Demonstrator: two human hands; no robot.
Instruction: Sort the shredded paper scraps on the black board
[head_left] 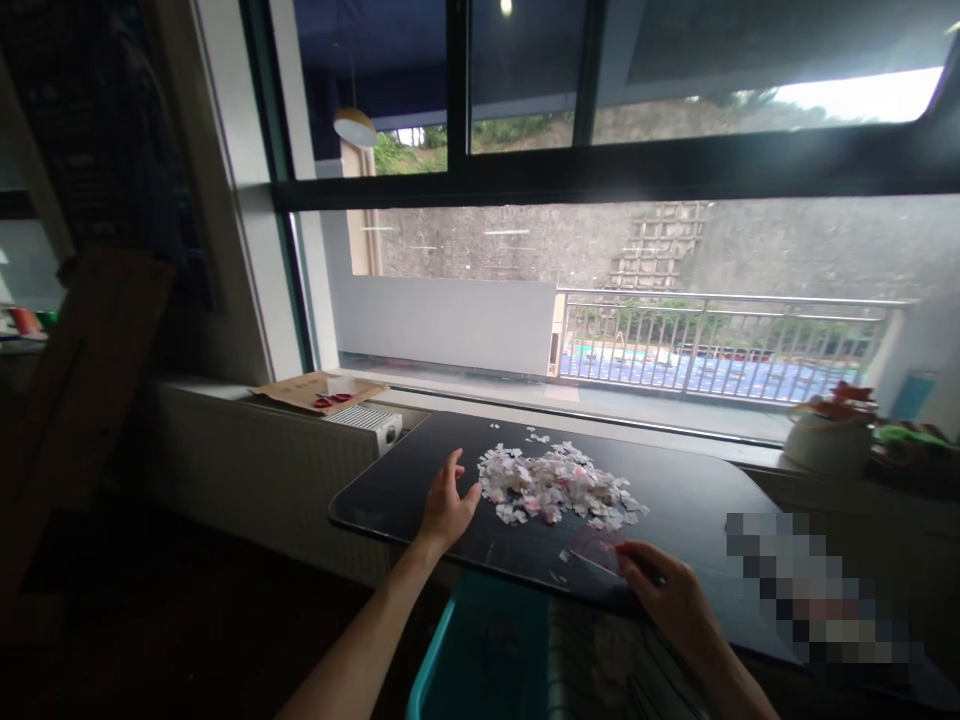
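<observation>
A loose pile of small torn paper scraps (555,482), mostly white with some pink ones, lies on the dark table (675,490). My left hand (448,508) is at the pile's left edge, its fingers spread and holding nothing. Near the table's front edge, my right hand (664,580) pinches the end of a thin, pale, needle-like rod (592,562). Fine pink thread-like loops (592,540) show beside the rod; whether they are joined to it I cannot tell. A single scrap (564,555) lies close to the rod's far end.
Below the table edge is a teal seat or bin (487,650). Red-handled scissors (334,400) rest on brown paper (300,392) at the left sill, above a radiator (270,480). A pale pot (829,440) stands at right. A blurred-out patch (817,590) covers the table's right side.
</observation>
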